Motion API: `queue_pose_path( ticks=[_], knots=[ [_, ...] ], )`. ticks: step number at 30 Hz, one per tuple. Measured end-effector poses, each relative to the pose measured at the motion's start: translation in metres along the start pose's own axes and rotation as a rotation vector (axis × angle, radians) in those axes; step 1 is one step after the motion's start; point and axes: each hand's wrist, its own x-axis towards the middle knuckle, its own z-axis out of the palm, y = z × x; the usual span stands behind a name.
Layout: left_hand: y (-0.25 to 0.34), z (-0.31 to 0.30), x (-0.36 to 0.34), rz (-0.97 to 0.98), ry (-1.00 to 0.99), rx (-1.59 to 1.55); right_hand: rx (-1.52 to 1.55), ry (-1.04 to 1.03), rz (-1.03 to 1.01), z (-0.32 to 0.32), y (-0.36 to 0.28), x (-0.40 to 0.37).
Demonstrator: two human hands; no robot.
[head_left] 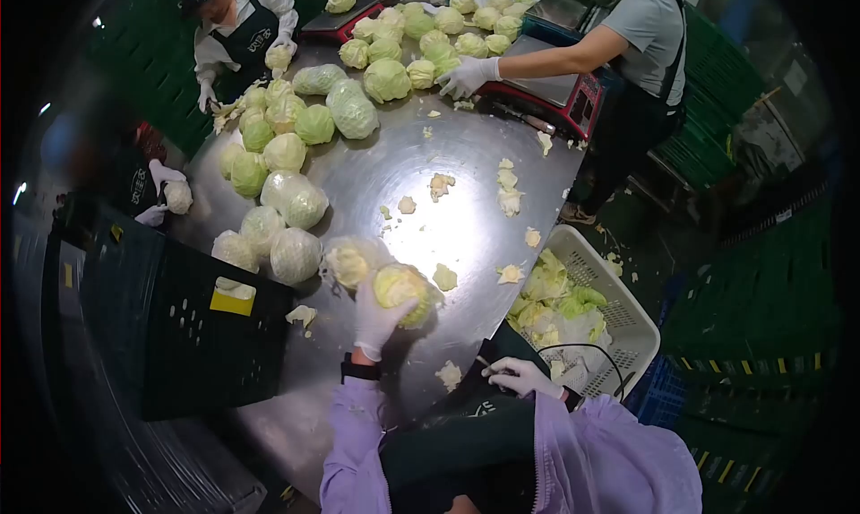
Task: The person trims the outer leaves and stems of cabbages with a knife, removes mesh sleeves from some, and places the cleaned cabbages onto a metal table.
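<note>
My left hand, in a white glove, grips a pale green cabbage from its left and near side, at the front of the metal table. Touching or just left of it is another cabbage in clear wrapping. Close to my body, my gloved right hand is closed round a thin, pale-tipped tool, whose kind I cannot make out. Loose leaf scraps lie near the held cabbage.
Wrapped cabbages and bare ones line the table's left and far sides. A dark crate stands at left, a white basket of leaves at right. Co-workers stand round the table; one gloved hand is near a red scale.
</note>
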Motion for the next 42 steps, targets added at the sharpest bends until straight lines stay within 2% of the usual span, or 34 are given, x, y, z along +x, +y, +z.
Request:
queue_pose_path(
  ticks=[1, 3, 4, 6, 8, 9, 10, 11, 13, 15, 17, 19, 22, 25, 27, 29, 30, 31, 32, 33, 35, 36, 38, 42],
  knots=[
    [0.000, -0.006, 0.000, 0.006, 0.001, 0.001, 0.125, 0.050, 0.079, -0.003, -0.007, -0.003],
    [0.026, -0.025, 0.000, 0.134, 0.031, 0.275, 0.492, 0.243, 0.038, -0.018, 0.011, 0.002],
    [0.061, -0.028, -0.009, 0.160, -0.040, 0.301, 0.452, 0.306, 0.109, -0.025, 0.005, 0.006],
    [0.082, -0.017, -0.038, 0.245, -0.096, 0.363, 0.422, 0.364, 0.208, -0.027, -0.001, 0.012],
    [0.084, 0.004, -0.058, 0.261, -0.159, 0.410, 0.153, 0.317, 0.062, -0.018, -0.001, 0.025],
    [0.070, 0.017, -0.067, 0.122, -0.252, 0.436, -0.006, 0.270, 0.092, -0.012, -0.015, 0.029],
    [0.057, 0.026, -0.072, -0.017, -0.340, 0.459, -0.394, 0.372, -0.226, -0.006, -0.015, 0.035],
    [0.053, 0.028, -0.071, -0.021, -0.339, 0.457, -0.782, 0.458, -0.552, -0.001, -0.015, 0.042],
    [0.047, 0.028, -0.067, -0.066, -0.293, 0.352, -0.838, 0.399, -0.498, 0.012, -0.037, 0.032],
    [0.045, 0.031, -0.063, -0.074, -0.248, 0.328, -1.056, 0.351, -0.376, 0.018, -0.044, 0.029],
    [0.049, 0.031, -0.059, -0.079, -0.220, 0.308, -1.078, 0.362, -0.443, 0.021, -0.038, 0.029],
    [0.060, 0.032, -0.049, -0.171, -0.294, 0.302, -1.146, 0.387, -0.406, 0.024, -0.033, 0.029],
    [0.063, 0.036, -0.045, -0.274, -0.301, 0.253, -1.209, 0.338, -0.363, 0.023, -0.030, 0.036],
    [0.067, 0.040, -0.046, -0.207, -0.259, 0.354, -1.203, 0.357, -0.374, 0.020, -0.019, 0.061],
    [0.063, 0.038, -0.048, -0.165, -0.309, 0.377, -1.177, 0.295, -0.338, 0.014, -0.004, 0.078],
    [0.054, 0.030, -0.046, -0.103, -0.339, 0.404, -1.023, 0.197, -0.238, 0.009, 0.024, 0.104],
    [0.044, 0.023, -0.050, -0.057, -0.352, 0.295, -0.934, 0.149, -0.160, 0.009, 0.021, 0.109],
    [0.031, 0.013, -0.061, -0.026, -0.366, 0.190, -0.939, 0.131, -0.174, 0.009, 0.021, 0.109],
    [0.011, 0.000, -0.071, -0.023, -0.381, 0.090, -0.855, 0.205, -0.233, 0.010, 0.016, 0.103],
    [0.010, -0.009, -0.080, -0.037, -0.357, 0.097, -0.771, 0.274, -0.290, 0.007, 0.012, 0.098],
    [0.009, -0.022, -0.105, -0.253, -0.282, -0.267, -0.729, 0.320, -0.313, 0.007, 0.001, 0.088],
    [0.006, -0.018, -0.116, -0.276, -0.261, -0.264, -0.743, 0.291, -0.381, 0.008, -0.009, 0.083],
    [0.007, 0.002, -0.124, -0.360, -0.063, -0.235, -0.755, 0.254, -0.460, 0.015, -0.018, 0.078],
    [0.030, 0.004, -0.107, -0.442, -0.056, -0.375, -0.852, 0.226, -0.530, 0.038, -0.042, 0.076]
  ],
)
